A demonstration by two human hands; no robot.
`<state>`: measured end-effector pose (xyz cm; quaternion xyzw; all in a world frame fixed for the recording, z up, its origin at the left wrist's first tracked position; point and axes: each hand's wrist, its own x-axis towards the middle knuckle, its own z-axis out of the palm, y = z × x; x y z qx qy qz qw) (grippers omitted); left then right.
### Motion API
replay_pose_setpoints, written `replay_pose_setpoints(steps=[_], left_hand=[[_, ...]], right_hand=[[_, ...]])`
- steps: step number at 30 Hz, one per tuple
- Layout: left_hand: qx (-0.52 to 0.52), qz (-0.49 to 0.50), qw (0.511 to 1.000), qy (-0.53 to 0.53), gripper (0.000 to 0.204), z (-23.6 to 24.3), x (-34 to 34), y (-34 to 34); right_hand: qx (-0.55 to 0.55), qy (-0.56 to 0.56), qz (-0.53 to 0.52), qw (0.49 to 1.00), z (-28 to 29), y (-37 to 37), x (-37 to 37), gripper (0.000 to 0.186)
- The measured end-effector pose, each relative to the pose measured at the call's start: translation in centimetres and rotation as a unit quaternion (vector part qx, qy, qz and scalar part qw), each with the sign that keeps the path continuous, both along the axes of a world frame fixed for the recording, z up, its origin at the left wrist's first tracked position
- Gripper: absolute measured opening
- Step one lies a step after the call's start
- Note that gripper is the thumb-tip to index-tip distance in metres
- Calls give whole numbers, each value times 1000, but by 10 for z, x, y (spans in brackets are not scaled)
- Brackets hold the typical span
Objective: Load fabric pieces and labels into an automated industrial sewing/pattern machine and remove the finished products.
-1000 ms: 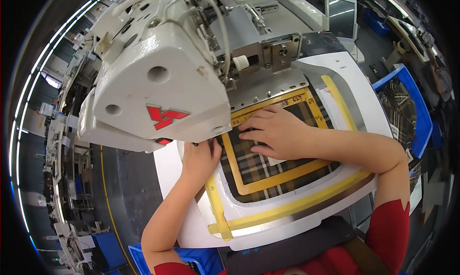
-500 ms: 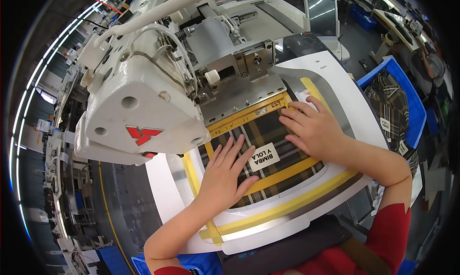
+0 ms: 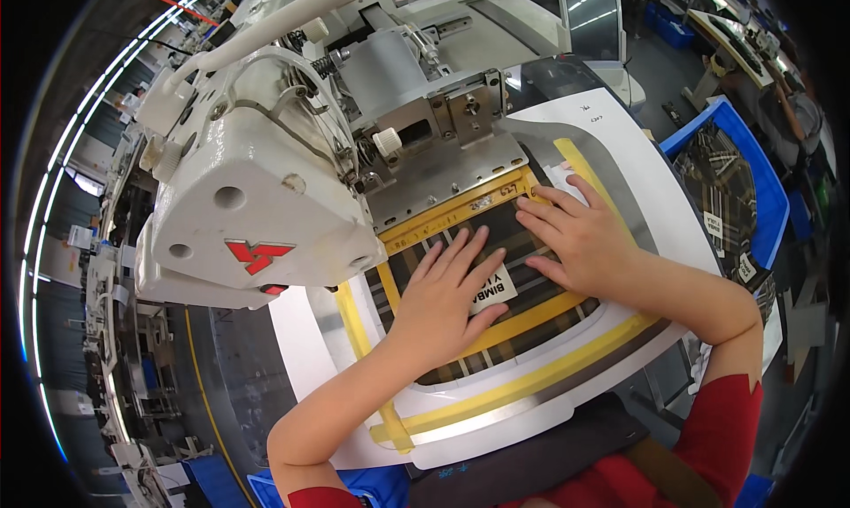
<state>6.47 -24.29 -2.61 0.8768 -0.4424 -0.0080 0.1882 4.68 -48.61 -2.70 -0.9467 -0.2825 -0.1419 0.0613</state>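
Factory floor, white machine bed (image 3: 620,145) under an industrial sewing machine (image 3: 257,207): left hand (image 3: 447,309) and right hand (image 3: 580,238) are lying flat, fingers spread, gripping nothing, pressing plaid fabric (image 3: 522,234) and its white label (image 3: 493,293) inside the yellow frame (image 3: 460,209) near the bed's front edge. Looks soft and floppy, so I'd be pinning it flat, not pinching.

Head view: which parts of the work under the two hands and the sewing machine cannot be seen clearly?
- Needle area: hidden behind the white sewing machine head.
- White label: partly covered by the left hand.
- Plaid fabric: the right hand hides its right part.
- Blue bin: contents blurred near the rim.
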Motion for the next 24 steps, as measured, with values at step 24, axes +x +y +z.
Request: replay_pose_setpoints(steps=[24], left_hand=[[-22, -45, 999, 2, 61, -11, 20, -17]], right_hand=[[-21, -22, 2, 1000, 2, 1, 2, 46]])
